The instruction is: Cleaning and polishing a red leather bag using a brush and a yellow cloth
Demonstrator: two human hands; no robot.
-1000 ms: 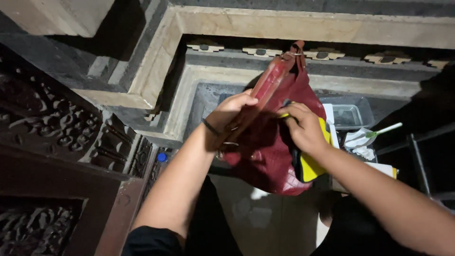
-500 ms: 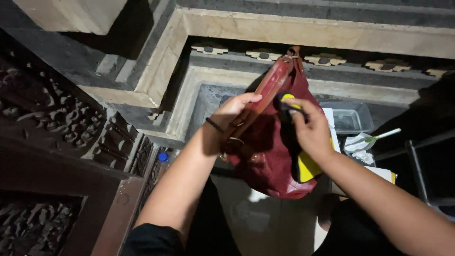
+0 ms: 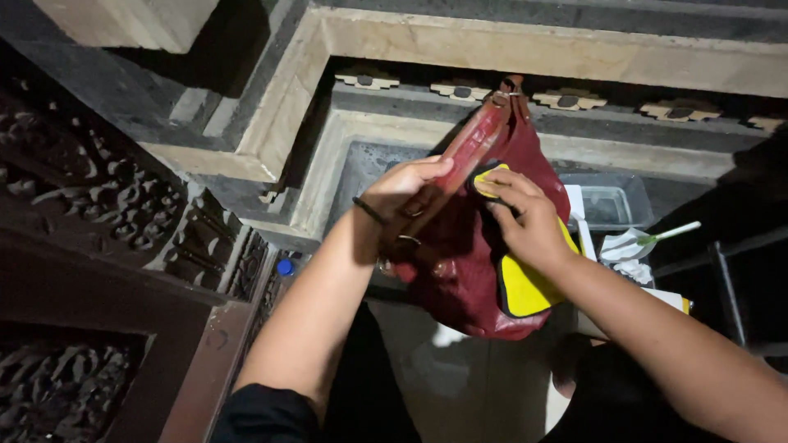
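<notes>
A dark red bag [image 3: 460, 287] hangs by its strap from a point on the wall ledge above. My left hand [image 3: 402, 193] grips the bag's left edge and strap, holding its mouth apart. My right hand [image 3: 521, 217] pinches a yellow and black object [image 3: 525, 283] at the bag's opening; the object's lower part lies against the bag's right side. A dark band circles my left wrist.
A carved dark wooden panel [image 3: 90, 213] stands at the left. A stepped stone ledge [image 3: 525, 49] runs across the top. A clear plastic box [image 3: 607, 205] and white cloths with a pale green stick [image 3: 648, 242] lie at the right. A blue cap [image 3: 285, 267] shows low at the left.
My right hand has moved up to the bag's mouth with the yellow and black object. My left hand keeps hold of the bag's edge.
</notes>
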